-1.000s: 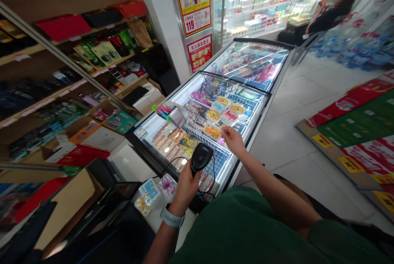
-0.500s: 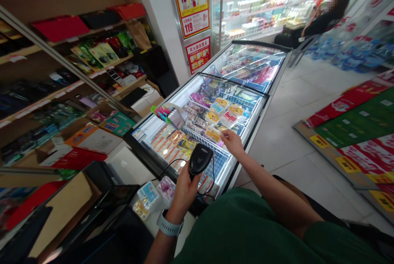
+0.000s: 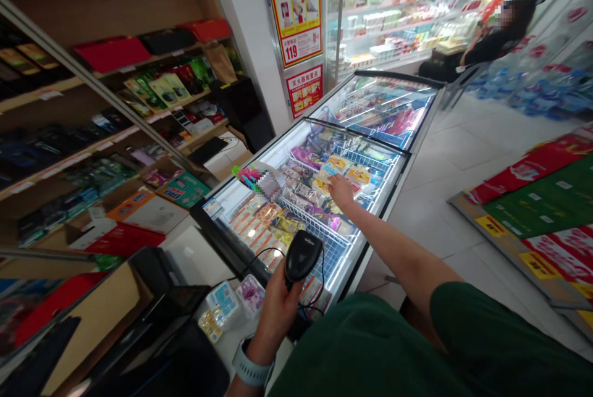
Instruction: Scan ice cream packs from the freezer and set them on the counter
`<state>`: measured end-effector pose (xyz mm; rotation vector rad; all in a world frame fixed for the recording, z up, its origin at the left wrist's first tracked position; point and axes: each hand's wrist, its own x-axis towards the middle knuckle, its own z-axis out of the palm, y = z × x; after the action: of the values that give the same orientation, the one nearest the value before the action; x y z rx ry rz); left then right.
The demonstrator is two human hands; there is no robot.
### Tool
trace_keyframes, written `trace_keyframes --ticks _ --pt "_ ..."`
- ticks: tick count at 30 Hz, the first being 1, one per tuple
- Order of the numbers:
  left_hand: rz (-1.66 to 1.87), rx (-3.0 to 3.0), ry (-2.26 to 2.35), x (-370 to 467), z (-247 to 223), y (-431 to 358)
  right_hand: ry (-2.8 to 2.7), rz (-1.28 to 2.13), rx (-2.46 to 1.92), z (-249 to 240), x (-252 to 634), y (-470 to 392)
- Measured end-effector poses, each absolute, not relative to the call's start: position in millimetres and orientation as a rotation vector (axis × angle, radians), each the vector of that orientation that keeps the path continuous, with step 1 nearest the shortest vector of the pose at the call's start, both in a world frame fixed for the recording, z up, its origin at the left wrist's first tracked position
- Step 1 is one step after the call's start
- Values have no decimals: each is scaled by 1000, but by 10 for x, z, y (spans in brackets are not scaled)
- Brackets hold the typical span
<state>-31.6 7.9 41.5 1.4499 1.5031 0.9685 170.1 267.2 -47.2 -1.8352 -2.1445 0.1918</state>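
Observation:
My left hand (image 3: 277, 307) is wrapped round the handle of a black barcode scanner (image 3: 303, 255), its head tilted up and its cable curling behind. My right hand (image 3: 341, 192) reaches forward over the glass-topped freezer (image 3: 370, 242). Its fingers are closed at the edge of a yellow-labelled clear pack (image 3: 320, 184); the fingertips are partly hidden. Close by on the glass lie further packs: a blue-labelled one (image 3: 330, 170), a yellow-labelled one (image 3: 359, 175) and a red-labelled one, partly behind my hand. Bagged goods in wire baskets show through the glass.
Clear packs, one blue-labelled (image 3: 224, 302) and one purple (image 3: 251, 294), stand on the counter left of the scanner. A colourful bundle (image 3: 250, 179) lies on the freezer's left side. Stocked shelves (image 3: 115, 66) rise at left. A person (image 3: 491, 45) sits at the back; stacked cartons (image 3: 542, 193) stand right.
My right hand has moved forward and away from me, from the freezer's near part to the group of packs. My left hand still holds the scanner. The view has shifted slightly.

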Motion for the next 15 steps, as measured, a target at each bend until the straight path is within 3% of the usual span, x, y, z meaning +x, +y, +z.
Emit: trace_keyframes --ticks 15 --pt "972 1407 1529 -370 378 66 -2381 202 -1731 -810 1605 2560"
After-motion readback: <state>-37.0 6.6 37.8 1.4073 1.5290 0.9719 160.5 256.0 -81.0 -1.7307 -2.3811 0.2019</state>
